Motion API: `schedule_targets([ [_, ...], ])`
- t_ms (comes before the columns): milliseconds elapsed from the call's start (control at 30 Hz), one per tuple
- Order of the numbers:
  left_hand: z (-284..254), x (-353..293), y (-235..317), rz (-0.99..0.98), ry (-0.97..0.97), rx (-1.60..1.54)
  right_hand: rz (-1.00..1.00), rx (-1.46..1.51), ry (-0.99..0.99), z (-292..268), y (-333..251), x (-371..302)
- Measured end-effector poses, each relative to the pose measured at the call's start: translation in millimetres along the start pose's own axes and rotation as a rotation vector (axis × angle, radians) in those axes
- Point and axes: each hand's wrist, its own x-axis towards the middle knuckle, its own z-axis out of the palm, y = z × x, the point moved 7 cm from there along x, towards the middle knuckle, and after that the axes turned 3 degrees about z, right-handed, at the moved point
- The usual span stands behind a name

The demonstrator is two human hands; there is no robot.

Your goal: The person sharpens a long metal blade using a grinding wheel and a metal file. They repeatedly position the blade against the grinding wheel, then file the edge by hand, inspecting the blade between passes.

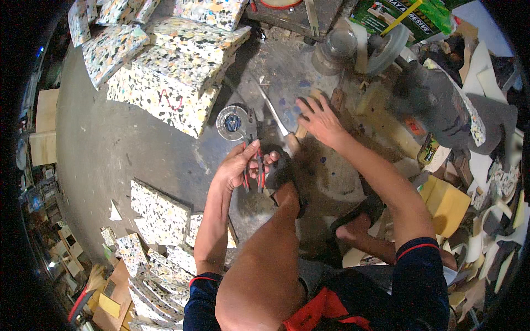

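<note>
My left hand (243, 165) is closed around a pair of pliers (255, 160) with red and black handles, their jaws pointing away from me. Just beyond it sits a round, pale-rimmed dish (220, 128) with small dark pieces inside. My right hand (322, 122) is open, fingers spread, over a light wooden piece (301, 130); whether it touches the wood I cannot tell. Between my hands lies a knife (274, 112) with a long narrow blade and a wooden handle, the handle end toward me.
Speckled foam blocks (165, 83) are stacked at the far left; more foam pieces (157, 207) lie near left. A glass jar (337, 49) stands beside a tape roll (389, 52) at far right. Scraps and a yellow sponge-like block (446, 201) crowd the right. My feet are on the floor.
</note>
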Motion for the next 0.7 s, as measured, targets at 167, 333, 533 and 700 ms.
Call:
schedule_targets([
  [167, 9, 17, 13, -0.037, -0.018, -0.064, 0.029, 0.006, 0.141, -1, 0, -25],
  [333, 10, 51, 10, -0.093, -0.089, -0.204, 0.097, -0.023, 0.063, 24, -2, -26],
  [533, 16, 57, 13, 0.1, 0.152, 0.142, 0.405, 0.694, 0.306, -25, 44, -39],
  [700, -2, 57, 3, 0.533, 0.426, 0.822, 0.401, 1.254, -0.001, -60, 24, -36],
])
